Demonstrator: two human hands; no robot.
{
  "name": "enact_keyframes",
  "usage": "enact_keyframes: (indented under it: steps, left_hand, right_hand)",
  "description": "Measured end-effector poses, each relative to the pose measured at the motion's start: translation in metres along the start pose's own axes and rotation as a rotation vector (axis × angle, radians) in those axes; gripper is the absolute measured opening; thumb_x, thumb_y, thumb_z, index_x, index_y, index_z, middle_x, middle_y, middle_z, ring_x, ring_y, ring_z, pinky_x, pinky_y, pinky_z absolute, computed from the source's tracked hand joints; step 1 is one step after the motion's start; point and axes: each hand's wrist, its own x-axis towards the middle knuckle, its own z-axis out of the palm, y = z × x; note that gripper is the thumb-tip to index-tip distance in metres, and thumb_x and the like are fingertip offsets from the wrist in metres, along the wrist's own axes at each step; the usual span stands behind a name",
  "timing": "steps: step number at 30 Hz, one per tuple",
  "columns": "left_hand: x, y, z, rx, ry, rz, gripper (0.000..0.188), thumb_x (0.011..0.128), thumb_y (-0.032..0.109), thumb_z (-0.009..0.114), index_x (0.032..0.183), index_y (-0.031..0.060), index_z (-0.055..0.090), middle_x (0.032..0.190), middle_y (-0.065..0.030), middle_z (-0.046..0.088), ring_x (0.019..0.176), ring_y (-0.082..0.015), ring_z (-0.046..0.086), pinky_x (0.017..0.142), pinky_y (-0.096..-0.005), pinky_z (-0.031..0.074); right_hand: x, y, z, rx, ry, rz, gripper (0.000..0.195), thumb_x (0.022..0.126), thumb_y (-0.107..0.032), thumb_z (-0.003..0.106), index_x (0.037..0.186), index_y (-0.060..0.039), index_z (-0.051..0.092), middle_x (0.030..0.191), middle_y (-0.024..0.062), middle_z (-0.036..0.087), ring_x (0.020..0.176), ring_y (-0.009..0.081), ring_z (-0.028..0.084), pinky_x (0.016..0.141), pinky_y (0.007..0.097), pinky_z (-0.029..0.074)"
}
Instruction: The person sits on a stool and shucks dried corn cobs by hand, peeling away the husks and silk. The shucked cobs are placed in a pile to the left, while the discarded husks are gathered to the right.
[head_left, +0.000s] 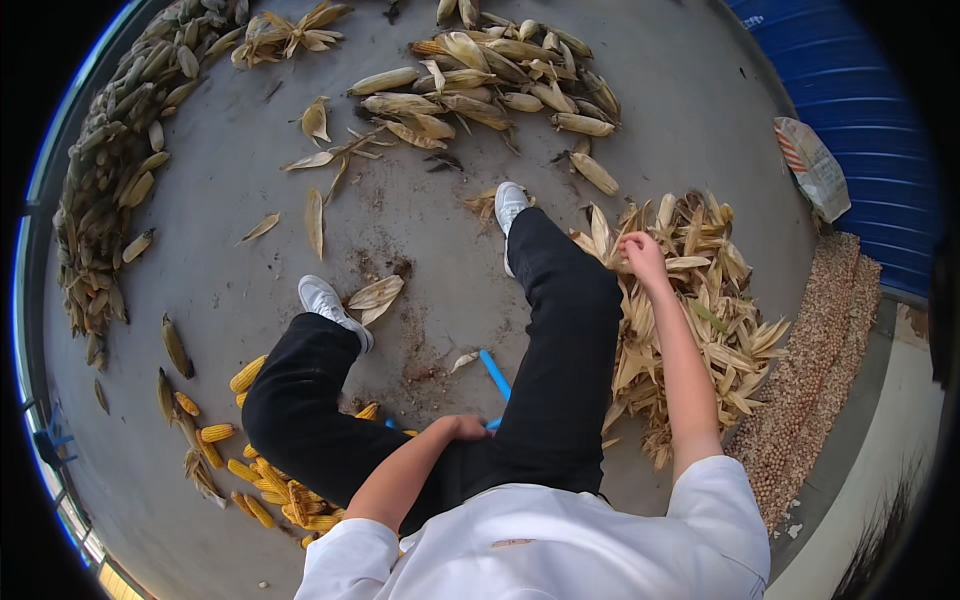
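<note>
My right hand (643, 259) reaches out over a heap of dry corn husks (705, 330) beside my right leg. Its fingers are curled, with their tips close to a pale husk; whether they grip it cannot be made out. Between my thighs rests my left hand (469, 427), next to blue bars (495, 375) of what looks like a stool frame. Its fingers are mostly hidden, so I cannot see what they hold. Husked yellow corn cobs (300, 502) lie piled by my left thigh, partly covered by the leg.
Unhusked corn ears (480, 82) form a pile ahead of my feet. A longer bank of ears (112, 172) runs along the left. At right are a strip of light brown bits (806, 375), a printed sack (814, 165) and a blue corrugated panel (847, 90). Loose husks (315, 221) litter the concrete floor.
</note>
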Motion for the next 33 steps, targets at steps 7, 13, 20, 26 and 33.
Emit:
enact_keyframes:
  steps: [7,13,20,26,33]
  left_hand:
    - [-0.047,0.078,-0.031,0.182,0.152,-0.083,0.036,0.074,0.024,0.067,0.107,0.0097,0.073,0.105,-0.0175,0.071,0.104,-0.0347,0.066,0.090,-0.0434,0.053]
    - [-0.085,0.177,-0.170,0.265,0.300,-0.067,0.036,0.081,0.027,0.070,0.112,0.0083,0.068,0.107,-0.0197,0.069,0.102,-0.0360,0.066,0.087,-0.0462,0.054]
    - [-0.211,0.245,-0.244,0.181,1.388,0.383,0.035,0.088,0.012,0.063,0.121,0.0032,0.059,0.119,-0.0167,0.062,0.109,-0.0342,0.060,0.089,-0.0427,0.051]
    - [-0.292,0.238,-0.224,0.252,1.514,0.474,0.034,0.084,0.003,0.066,0.117,0.0022,0.061,0.117,-0.0152,0.063,0.105,-0.0334,0.062,0.088,-0.0401,0.052]
    - [-0.342,0.212,-0.267,-0.120,1.814,0.541,0.032,0.088,0.012,0.067,0.117,0.0014,0.061,0.111,-0.0161,0.067,0.100,-0.0284,0.066,0.086,-0.0390,0.052]
  right_hand:
    - [0.241,-0.242,0.199,-0.221,-0.258,-0.453,0.026,0.087,-0.020,0.058,0.106,-0.0047,0.066,0.103,0.0146,0.071,0.096,0.0295,0.067,0.085,0.0386,0.052]
    - [0.291,-0.204,0.377,-0.601,-0.326,-0.260,0.058,0.080,-0.029,0.073,0.130,-0.0087,0.052,0.138,0.0129,0.054,0.124,0.0309,0.055,0.101,0.0418,0.048]
    - [0.260,-0.195,0.421,-0.721,-0.171,-0.213,0.068,0.072,-0.046,0.081,0.125,-0.0113,0.055,0.125,0.0089,0.054,0.124,0.0293,0.048,0.102,0.0447,0.041]
    - [0.213,-0.186,0.379,-0.480,-0.490,-0.479,0.061,0.067,-0.039,0.082,0.116,-0.0069,0.067,0.116,0.0143,0.059,0.107,0.0336,0.060,0.094,0.0404,0.049]
    - [0.084,-0.344,0.259,0.145,-0.834,-0.528,0.057,0.077,-0.024,0.081,0.124,-0.0014,0.058,0.112,0.0062,0.067,0.103,0.0148,0.062,0.090,0.0315,0.050]
